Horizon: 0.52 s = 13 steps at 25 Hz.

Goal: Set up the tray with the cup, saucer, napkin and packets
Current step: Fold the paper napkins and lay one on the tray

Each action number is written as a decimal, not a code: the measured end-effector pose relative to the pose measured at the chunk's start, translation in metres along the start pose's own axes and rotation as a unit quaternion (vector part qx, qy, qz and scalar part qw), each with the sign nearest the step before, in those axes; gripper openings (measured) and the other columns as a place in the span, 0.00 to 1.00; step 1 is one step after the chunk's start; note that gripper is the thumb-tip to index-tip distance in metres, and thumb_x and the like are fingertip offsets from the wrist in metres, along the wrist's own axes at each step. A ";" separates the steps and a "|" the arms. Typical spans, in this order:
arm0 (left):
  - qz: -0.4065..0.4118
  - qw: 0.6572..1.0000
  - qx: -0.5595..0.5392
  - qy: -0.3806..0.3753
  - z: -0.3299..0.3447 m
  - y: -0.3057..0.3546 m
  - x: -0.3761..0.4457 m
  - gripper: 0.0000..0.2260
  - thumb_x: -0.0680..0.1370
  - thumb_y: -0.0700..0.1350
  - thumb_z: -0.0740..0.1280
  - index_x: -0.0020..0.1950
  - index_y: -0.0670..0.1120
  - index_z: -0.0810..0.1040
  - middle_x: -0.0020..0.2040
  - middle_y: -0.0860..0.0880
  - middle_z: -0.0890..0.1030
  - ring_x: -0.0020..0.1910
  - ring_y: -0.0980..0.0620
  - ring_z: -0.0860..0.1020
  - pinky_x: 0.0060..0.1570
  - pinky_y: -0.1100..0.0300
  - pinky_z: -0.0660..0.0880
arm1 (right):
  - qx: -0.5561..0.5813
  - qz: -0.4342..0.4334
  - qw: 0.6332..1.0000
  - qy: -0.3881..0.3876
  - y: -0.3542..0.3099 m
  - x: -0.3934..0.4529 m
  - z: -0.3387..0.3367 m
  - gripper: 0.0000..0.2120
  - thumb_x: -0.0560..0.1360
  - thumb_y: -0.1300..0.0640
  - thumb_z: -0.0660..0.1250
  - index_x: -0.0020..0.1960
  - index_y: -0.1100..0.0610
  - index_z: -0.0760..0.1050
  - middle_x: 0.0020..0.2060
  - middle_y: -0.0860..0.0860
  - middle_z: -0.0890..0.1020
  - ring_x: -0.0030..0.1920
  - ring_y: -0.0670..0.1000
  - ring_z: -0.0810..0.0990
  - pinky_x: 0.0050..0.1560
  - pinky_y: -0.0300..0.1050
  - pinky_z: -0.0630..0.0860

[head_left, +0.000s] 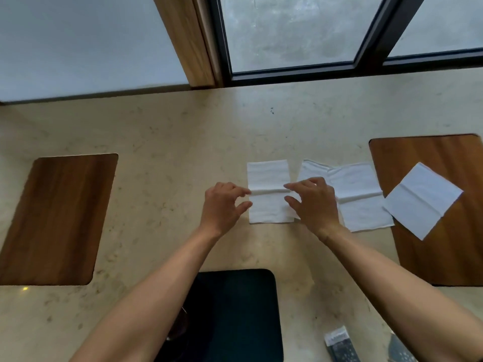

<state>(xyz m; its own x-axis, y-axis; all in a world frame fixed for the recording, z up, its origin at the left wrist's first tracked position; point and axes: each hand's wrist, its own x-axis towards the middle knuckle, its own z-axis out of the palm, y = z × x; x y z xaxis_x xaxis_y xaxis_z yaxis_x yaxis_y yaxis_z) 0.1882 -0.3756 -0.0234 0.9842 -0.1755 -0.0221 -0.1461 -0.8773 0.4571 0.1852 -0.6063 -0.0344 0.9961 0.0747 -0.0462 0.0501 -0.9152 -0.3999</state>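
A white napkin (268, 176) lies flat on the beige counter with a raised crease across its middle. My left hand (222, 206) touches the crease's left end with its fingertips, fingers apart. My right hand (313, 202) touches the crease's right end, fingers spread over the napkin's right edge. Another unfolded napkin (358, 197) lies just right of my right hand. A third napkin (422, 199) rests tilted on the right wooden tray (444, 254). A black tray (235, 314) sits near me, partly under my left forearm. Dark packets (339, 346) lie at the bottom right.
A second wooden tray (57, 218) lies at the left of the counter (162, 142). A window with a dark frame (292, 71) and a wooden post (188, 40) run along the counter's far edge. No cup or saucer is in view.
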 end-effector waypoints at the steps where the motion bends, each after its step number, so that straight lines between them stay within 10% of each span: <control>1: 0.005 1.000 0.006 -0.001 0.004 -0.003 0.010 0.12 0.70 0.50 0.76 0.52 0.53 0.83 0.45 0.52 0.83 0.47 0.47 0.78 0.50 0.50 0.72 | -0.008 -0.004 1.000 -0.002 0.001 0.007 0.006 0.14 0.71 0.52 0.74 0.56 0.50 0.82 0.51 0.50 0.85 0.58 0.59 0.75 0.52 0.56 0.71; 13: 0.067 0.997 0.028 -0.011 0.044 -0.016 0.046 0.08 0.69 0.50 0.75 0.47 0.51 0.83 0.47 0.50 0.79 0.47 0.46 0.76 0.53 0.50 0.67 | -0.039 -0.070 0.996 0.044 0.009 0.038 0.034 0.04 0.70 0.52 0.75 0.44 0.51 0.82 0.48 0.48 0.82 0.56 0.58 0.74 0.47 0.54 0.72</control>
<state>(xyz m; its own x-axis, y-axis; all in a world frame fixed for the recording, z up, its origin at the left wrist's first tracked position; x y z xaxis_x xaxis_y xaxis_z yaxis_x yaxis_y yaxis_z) 0.2317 -0.3893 -0.0705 0.9533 -0.3016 0.0168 -0.2820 -0.8686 0.4075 0.2214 -0.5982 -0.0713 0.9811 0.1725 0.0871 0.1916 -0.9267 -0.3233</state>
